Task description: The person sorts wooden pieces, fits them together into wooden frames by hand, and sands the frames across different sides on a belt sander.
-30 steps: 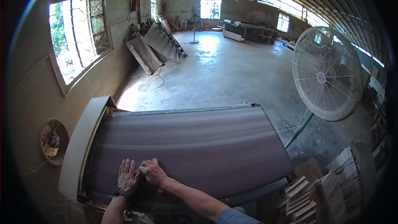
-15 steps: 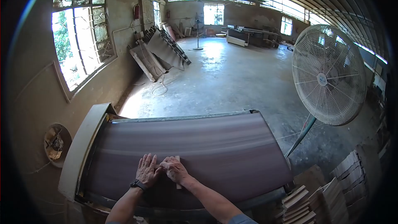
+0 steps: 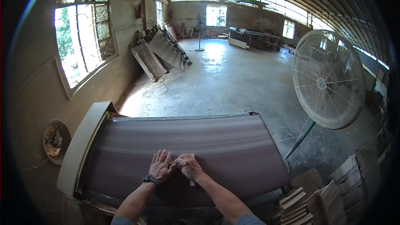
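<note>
While the left hand (image 3: 160, 167) lies flat just beside, the right hand (image 3: 188, 166) grips a pale strip (image 3: 192, 183) running top-to-bottom at lower centre

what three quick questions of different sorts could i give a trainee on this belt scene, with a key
1. Multiple choice: at the wide brown belt, which wrist wears the dark watch? A) left B) right C) both
2. True or false: in the picture, the large round fan stands to the right of the belt.
3. Fill the gap: the two ends of the pale strip show from under the ____ hand.

Key:
1. A
2. True
3. right, since the right hand lies across the strip's middle
</note>
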`<state>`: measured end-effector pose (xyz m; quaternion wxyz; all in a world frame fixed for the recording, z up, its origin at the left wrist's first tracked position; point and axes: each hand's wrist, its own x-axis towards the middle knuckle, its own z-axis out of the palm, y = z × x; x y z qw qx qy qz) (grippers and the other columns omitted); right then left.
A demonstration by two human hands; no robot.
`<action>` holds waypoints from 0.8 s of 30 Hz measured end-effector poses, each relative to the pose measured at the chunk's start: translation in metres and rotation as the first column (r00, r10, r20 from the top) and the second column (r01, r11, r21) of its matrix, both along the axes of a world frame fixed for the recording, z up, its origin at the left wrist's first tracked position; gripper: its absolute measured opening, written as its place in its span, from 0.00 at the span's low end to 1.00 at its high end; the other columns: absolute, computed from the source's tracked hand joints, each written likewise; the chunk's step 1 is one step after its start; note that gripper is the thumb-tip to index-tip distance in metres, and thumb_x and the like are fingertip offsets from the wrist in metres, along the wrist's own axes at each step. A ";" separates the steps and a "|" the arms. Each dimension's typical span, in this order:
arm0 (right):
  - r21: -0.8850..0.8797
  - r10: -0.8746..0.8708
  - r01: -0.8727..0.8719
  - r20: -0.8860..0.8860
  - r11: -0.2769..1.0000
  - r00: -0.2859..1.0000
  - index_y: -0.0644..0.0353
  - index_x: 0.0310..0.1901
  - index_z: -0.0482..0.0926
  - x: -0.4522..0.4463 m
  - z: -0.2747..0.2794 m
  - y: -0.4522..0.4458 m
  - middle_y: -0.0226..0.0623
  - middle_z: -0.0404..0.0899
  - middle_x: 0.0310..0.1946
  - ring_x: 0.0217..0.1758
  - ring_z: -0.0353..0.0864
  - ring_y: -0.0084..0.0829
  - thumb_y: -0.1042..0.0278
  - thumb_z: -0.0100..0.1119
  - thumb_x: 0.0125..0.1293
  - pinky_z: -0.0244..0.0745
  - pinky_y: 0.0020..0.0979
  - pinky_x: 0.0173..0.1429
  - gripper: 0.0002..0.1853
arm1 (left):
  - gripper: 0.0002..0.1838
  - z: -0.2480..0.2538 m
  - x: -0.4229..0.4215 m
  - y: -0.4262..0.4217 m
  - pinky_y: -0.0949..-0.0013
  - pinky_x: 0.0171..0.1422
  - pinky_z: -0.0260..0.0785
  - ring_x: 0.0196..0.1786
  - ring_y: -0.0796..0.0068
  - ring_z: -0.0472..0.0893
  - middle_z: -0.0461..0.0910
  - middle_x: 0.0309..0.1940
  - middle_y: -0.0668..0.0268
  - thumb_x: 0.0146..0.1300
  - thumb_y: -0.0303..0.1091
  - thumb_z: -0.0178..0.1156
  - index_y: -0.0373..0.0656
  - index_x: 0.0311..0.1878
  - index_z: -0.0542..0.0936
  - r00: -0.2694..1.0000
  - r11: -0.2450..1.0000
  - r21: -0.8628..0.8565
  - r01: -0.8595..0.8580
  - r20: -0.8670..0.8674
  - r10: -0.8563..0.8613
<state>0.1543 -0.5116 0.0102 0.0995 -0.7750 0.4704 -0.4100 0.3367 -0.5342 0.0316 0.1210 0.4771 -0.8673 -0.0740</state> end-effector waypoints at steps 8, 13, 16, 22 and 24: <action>0.022 -0.051 0.053 -0.062 0.998 0.997 0.61 0.42 0.81 0.009 0.015 0.066 0.42 0.79 0.41 0.48 0.78 0.44 0.75 0.62 0.57 0.72 0.39 0.56 0.10 | 0.39 0.003 0.008 0.053 0.53 0.80 0.35 0.78 0.52 0.48 0.53 0.74 0.50 0.69 0.63 0.38 0.44 0.73 0.60 0.997 0.999 -0.005 0.048 -0.054 -0.048; 0.093 -0.023 0.032 -0.099 0.995 0.995 0.60 0.44 0.81 0.029 0.019 0.120 0.43 0.80 0.43 0.52 0.76 0.46 0.70 0.61 0.61 0.68 0.41 0.59 0.10 | 0.37 0.006 0.034 0.109 0.52 0.80 0.34 0.78 0.50 0.46 0.52 0.74 0.49 0.70 0.62 0.38 0.44 0.72 0.60 0.984 0.994 0.053 0.097 -0.154 -0.088; 0.073 -0.010 0.026 -0.205 0.997 0.979 0.60 0.44 0.82 0.027 0.042 0.160 0.38 0.81 0.41 0.48 0.80 0.36 0.71 0.61 0.63 0.74 0.35 0.53 0.09 | 0.34 0.012 0.060 0.132 0.52 0.80 0.33 0.78 0.51 0.46 0.51 0.74 0.49 0.71 0.59 0.37 0.45 0.71 0.62 0.944 0.980 0.081 0.181 -0.294 -0.150; 0.823 -0.100 -0.236 0.332 0.516 0.938 0.61 0.47 0.82 0.028 0.161 0.184 0.29 0.81 0.36 0.38 0.78 0.18 0.64 0.60 0.69 0.75 0.25 0.43 0.11 | 0.29 0.135 0.120 0.161 0.53 0.72 0.57 0.69 0.53 0.65 0.69 0.62 0.52 0.70 0.50 0.50 0.45 0.69 0.65 0.495 0.697 0.043 0.716 -0.735 -0.463; 0.862 -0.073 -0.241 0.304 0.447 0.950 0.61 0.45 0.82 0.043 0.185 0.181 0.27 0.81 0.35 0.37 0.77 0.17 0.63 0.59 0.70 0.74 0.24 0.43 0.11 | 0.24 0.138 0.122 0.164 0.59 0.58 0.69 0.54 0.58 0.77 0.76 0.52 0.55 0.69 0.46 0.54 0.43 0.62 0.73 0.506 0.788 -0.085 0.610 -0.723 -0.470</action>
